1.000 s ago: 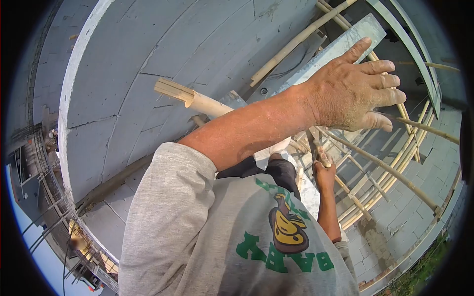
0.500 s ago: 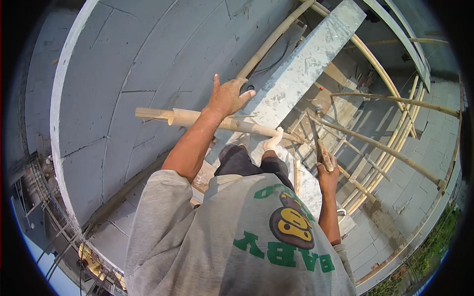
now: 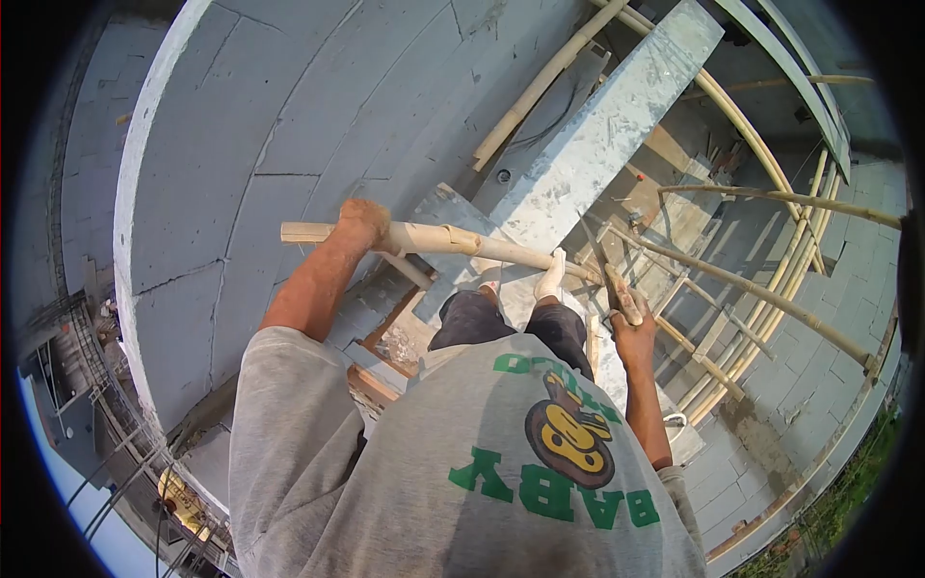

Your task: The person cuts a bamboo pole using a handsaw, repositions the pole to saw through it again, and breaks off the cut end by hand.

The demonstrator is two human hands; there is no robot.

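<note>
My left hand (image 3: 364,223) is closed round the near-left end of a pale bamboo pole (image 3: 429,239), which lies crosswise in front of my legs. One bare foot (image 3: 549,276) rests against the pole further right. At the right, my right hand (image 3: 633,326) grips a wooden-handled tool with a long dark blade (image 3: 599,249). The blade points up and away, close to the pole's right end. I cannot make out whether its edge is toothed.
A grey block wall (image 3: 241,125) rises at the left. Ahead runs a plaster-splashed plank (image 3: 607,125). Bamboo poles (image 3: 761,275) form a scaffold at the right, above a lower floor with wood scraps. Another bamboo pole (image 3: 540,91) leans along the wall.
My left hand has come back from its spread reach near the wall and closed on the pole's left end. The blade in my right hand has shifted slightly left and tilted more.
</note>
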